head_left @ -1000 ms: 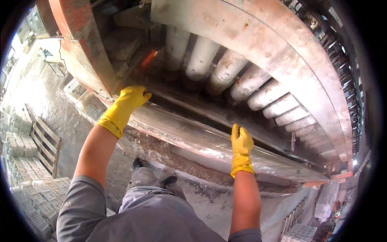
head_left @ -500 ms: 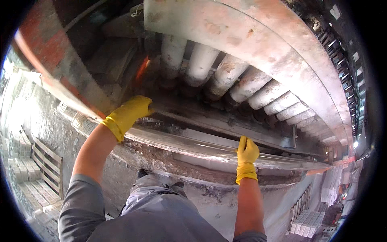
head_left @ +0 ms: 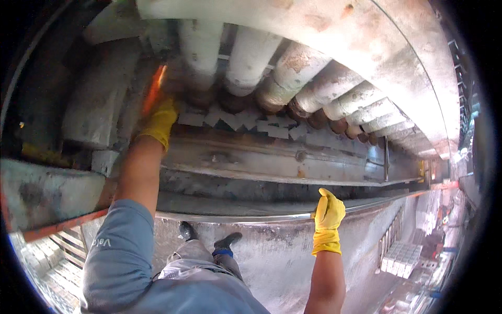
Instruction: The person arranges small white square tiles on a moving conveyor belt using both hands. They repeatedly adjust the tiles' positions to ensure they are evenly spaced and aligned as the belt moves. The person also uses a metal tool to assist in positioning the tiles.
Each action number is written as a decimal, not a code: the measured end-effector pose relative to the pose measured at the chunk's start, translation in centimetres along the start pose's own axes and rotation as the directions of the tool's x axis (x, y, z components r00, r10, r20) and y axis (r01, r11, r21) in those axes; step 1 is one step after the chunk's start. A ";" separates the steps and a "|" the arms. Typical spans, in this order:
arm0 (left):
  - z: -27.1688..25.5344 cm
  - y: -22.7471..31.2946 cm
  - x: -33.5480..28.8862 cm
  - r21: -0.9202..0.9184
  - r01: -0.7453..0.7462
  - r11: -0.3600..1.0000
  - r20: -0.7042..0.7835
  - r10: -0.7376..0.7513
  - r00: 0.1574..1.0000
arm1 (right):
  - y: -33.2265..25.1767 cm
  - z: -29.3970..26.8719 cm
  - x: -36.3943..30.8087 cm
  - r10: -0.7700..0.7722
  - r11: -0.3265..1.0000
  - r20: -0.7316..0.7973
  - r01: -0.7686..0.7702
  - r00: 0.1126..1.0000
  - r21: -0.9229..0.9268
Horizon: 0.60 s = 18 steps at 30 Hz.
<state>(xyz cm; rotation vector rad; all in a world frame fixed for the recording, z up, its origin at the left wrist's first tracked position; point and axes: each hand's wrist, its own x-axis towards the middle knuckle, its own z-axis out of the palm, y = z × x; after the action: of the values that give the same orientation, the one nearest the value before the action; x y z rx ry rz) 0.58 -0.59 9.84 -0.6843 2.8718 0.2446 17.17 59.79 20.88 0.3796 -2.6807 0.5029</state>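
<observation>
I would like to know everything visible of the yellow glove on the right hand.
The yellow glove looks like smooth rubber, with a creased cuff toward the person, leaving the forearm beyond it bare. It covers the right hand, which looks partly curled. In this view it overlaps the metal rail; whether it grips that rail cannot be told.

– What is occupying the lower right?
– A pale block stack (head_left: pixel 401 258) is standing on the grey floor (head_left: pixel 280 261), near a slatted frame (head_left: pixel 390 232).
– At lower left?
– A wooden pallet (head_left: pixel 69 243) is showing beside pale stacked pieces (head_left: pixel 56 282).
</observation>
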 end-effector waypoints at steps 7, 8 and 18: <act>2.7 0.0 3.2 0.029 -0.014 0.999 -0.079 0.016 0.997 | 0.3 -0.3 -0.5 -0.004 1.000 0.039 0.005 0.999 -0.011; 3.3 -0.1 3.0 0.030 -0.015 0.999 -0.093 0.017 0.995 | 0.5 -0.3 -0.6 0.003 1.000 0.046 -0.003 0.999 -0.001; 10.2 -2.6 -4.0 0.070 -0.039 0.997 -0.245 0.055 0.968 | 0.9 -1.2 -3.2 -0.001 0.999 0.041 0.003 0.999 -0.043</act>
<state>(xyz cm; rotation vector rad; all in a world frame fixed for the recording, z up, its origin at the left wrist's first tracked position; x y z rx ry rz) 6.64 0.92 0.45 -0.6784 3.1198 0.0755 20.10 61.65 20.32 0.3846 -2.7251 0.4412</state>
